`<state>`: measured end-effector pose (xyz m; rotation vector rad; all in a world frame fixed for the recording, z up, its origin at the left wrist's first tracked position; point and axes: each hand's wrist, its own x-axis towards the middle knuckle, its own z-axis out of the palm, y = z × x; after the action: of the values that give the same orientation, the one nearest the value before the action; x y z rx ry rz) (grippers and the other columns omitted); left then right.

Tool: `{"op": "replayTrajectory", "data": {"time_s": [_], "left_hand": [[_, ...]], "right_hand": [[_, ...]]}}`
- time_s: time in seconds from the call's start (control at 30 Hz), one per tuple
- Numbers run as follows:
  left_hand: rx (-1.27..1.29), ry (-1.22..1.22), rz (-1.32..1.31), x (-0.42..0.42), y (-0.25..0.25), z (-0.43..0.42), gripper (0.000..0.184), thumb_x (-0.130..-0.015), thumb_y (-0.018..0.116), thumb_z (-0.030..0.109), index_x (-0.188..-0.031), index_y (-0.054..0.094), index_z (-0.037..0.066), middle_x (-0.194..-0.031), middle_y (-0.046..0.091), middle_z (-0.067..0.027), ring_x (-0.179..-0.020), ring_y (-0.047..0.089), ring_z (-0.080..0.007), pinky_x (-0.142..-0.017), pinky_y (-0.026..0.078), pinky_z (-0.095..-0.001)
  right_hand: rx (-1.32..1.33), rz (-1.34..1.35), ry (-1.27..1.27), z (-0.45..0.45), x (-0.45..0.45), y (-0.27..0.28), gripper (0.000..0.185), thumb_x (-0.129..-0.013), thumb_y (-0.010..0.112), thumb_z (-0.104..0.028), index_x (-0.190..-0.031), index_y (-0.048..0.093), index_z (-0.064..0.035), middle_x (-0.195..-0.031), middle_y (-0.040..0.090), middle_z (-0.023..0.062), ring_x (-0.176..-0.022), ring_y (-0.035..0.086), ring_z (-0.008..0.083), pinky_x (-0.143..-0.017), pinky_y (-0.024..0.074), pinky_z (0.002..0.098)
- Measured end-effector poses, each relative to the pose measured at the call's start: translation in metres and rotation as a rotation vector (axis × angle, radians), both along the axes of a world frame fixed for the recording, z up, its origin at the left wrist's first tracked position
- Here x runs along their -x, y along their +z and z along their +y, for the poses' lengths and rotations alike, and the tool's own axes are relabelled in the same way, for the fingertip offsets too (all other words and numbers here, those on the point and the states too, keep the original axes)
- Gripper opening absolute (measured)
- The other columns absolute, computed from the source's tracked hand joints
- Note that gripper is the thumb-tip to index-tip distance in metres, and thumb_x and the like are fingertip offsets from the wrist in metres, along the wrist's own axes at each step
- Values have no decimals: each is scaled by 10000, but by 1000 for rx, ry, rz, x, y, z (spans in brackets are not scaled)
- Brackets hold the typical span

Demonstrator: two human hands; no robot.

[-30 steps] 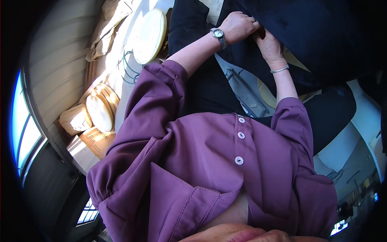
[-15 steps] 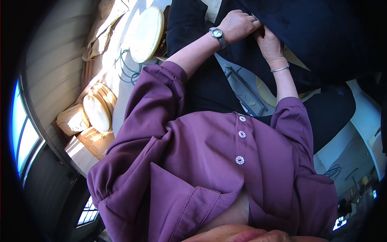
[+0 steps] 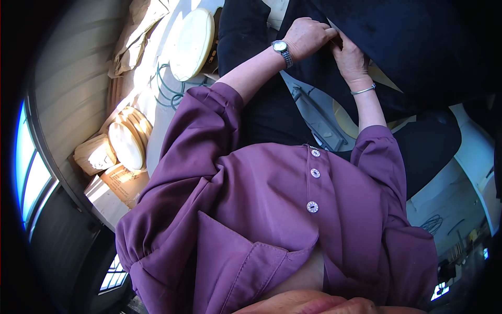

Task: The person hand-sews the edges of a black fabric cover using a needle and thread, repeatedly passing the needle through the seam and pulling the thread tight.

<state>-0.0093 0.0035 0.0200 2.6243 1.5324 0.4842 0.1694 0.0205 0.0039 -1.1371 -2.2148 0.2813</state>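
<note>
Large dark cloth (image 3: pixel 418 47) spreads over the top and right of the view. My left hand (image 3: pixel 308 37), with a watch at the wrist, is closed at the cloth's edge, its fingertips pinched together. Beside it my right hand (image 3: pixel 349 58), with a bracelet at the wrist, has its fingers bent against the dark fabric, and its fingertips meet those of my left hand. Whatever lies between the fingertips is too small and shaded to make out.
A round pale disc (image 3: pixel 192 44) stands at the upper left, near a loop of green cord (image 3: pixel 168 89). Further left are wooden-looking rounds (image 3: pixel 127 145) and a cardboard box (image 3: pixel 125 183). A grey metal part (image 3: pixel 321 123) shows below the cloth.
My left hand has shifted very slightly down, its wrist turned a little. My right hand stays almost in place, and the cloth looks the same.
</note>
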Motion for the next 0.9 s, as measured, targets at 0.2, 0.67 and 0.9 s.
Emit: {"op": "replayTrajectory", "data": {"time_s": [0.2,0.67,0.9], "left_hand": [[8,86,-47,-4,-3,-1,185,-888,636,169,-1023,758,204,-919,759,-32,-846,745,-249,-705,590,-373],[-54,201,-107,-10,-1,-6,99,-846,695,184,-940,724,192,-823,728,-22,-732,724,-259,-604,572,-378],[50,248,-8,-14,1,-9,129,-891,656,199,-992,736,192,-827,739,-38,-732,730,-273,-605,572,-399]], "right_hand": [[404,171,-16,-3,-5,-19,345,-877,773,-158,-1196,710,-44,-1122,733,164,-1046,709,329,-928,550,403],[114,32,2,0,3,-9,406,-822,765,-177,-1202,672,-67,-1153,695,199,-1071,672,391,-955,536,467],[268,84,43,2,-6,-25,337,-878,708,-219,-1187,694,-85,-1121,715,159,-1041,681,372,-938,539,458]]}}
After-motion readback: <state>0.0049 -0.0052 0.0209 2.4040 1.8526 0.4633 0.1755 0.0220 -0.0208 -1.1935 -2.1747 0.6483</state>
